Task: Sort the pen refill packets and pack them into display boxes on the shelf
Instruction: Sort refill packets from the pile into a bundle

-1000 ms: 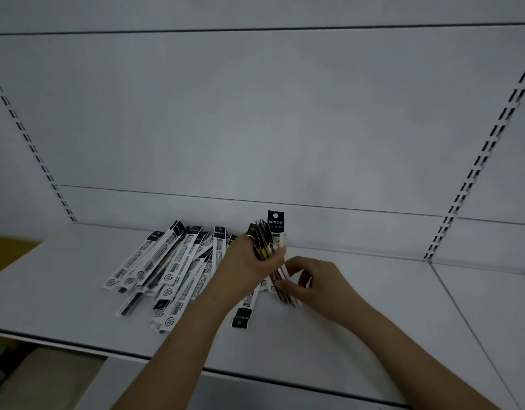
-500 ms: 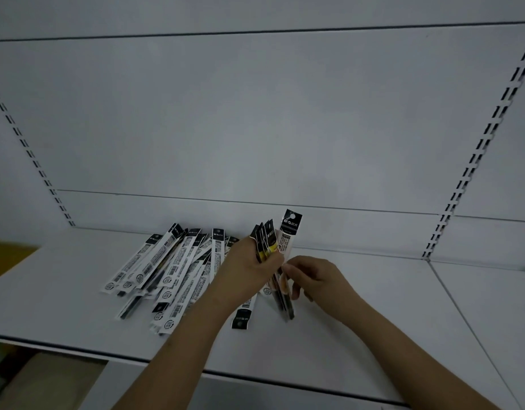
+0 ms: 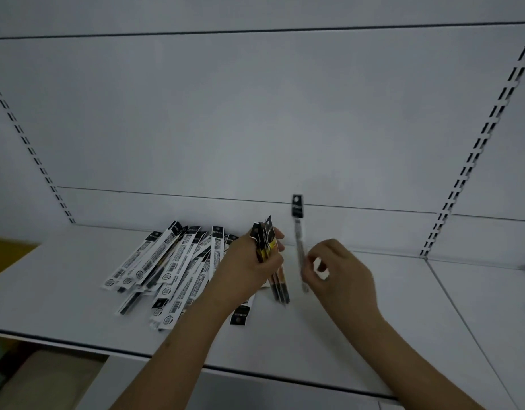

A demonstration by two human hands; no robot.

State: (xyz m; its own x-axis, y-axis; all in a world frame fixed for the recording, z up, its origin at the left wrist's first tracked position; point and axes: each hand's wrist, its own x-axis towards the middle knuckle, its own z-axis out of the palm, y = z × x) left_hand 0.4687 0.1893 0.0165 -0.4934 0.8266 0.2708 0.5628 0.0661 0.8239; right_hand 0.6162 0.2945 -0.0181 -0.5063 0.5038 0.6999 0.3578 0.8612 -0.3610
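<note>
A heap of black-and-white pen refill packets (image 3: 172, 264) lies fanned out on the white shelf (image 3: 329, 335), left of centre. My left hand (image 3: 249, 261) grips a small upright bundle of refill packets (image 3: 267, 244) just right of the heap, their lower ends showing below my fist. My right hand (image 3: 335, 270) pinches a single refill packet (image 3: 298, 229) upright, a short gap to the right of the bundle. No display box is in view.
The shelf's white back panel (image 3: 255, 128) rises behind the packets, with slotted uprights at left (image 3: 33, 155) and right (image 3: 474, 155). A seam (image 3: 450, 297) splits off the adjoining shelf at right. Below the front edge at left is a lower level (image 3: 33, 377).
My right hand has drawn one packet out of the bundle and moved it rightward, away from my left hand. The heap has not moved.
</note>
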